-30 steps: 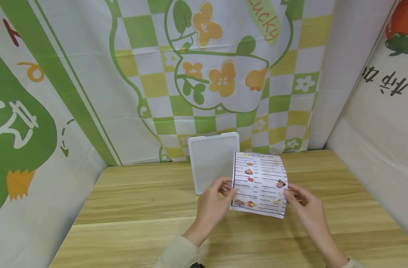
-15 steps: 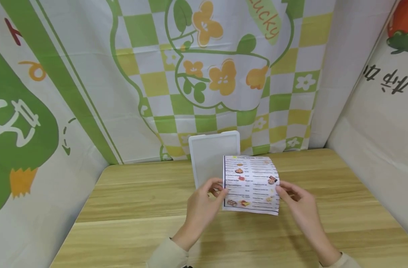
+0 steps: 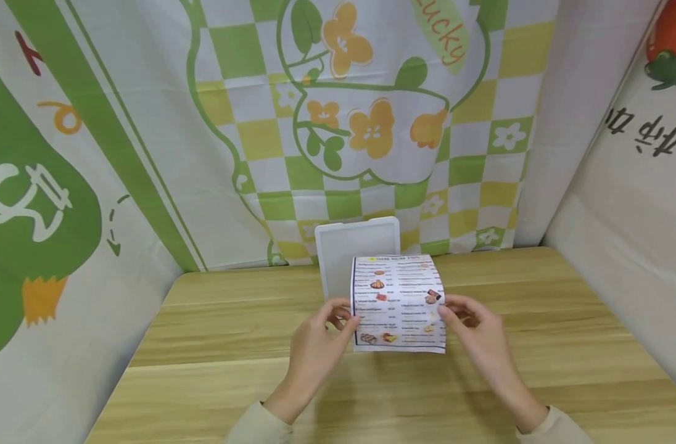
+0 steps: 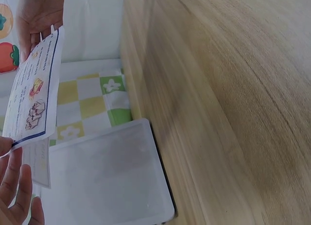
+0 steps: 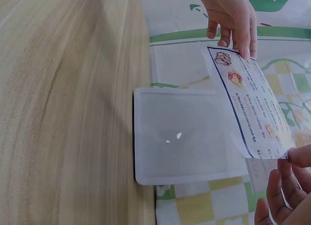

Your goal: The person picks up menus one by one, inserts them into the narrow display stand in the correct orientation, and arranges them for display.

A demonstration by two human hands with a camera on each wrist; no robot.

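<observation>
A printed paper menu with small food pictures is held above the table, in front of a white-framed board. My left hand pinches its left edge between thumb and fingers. On the opposite edge, my right hand pinches it the same way. The sheet bows slightly, its top leaning away. In the left wrist view the menu appears nearly edge-on, with the board beyond it. The right wrist view shows the board's pale blank face with the menu overlapping one side. The board's lower part is hidden behind the menu.
The wooden table extends under both arms. Behind the board hangs a green and yellow checked curtain. Printed cloth walls close in the left and right sides.
Both hands have carried the menu leftward, so it now covers more of the board's lower front. The pinch on both edges is unchanged, and the board has stayed in place.
</observation>
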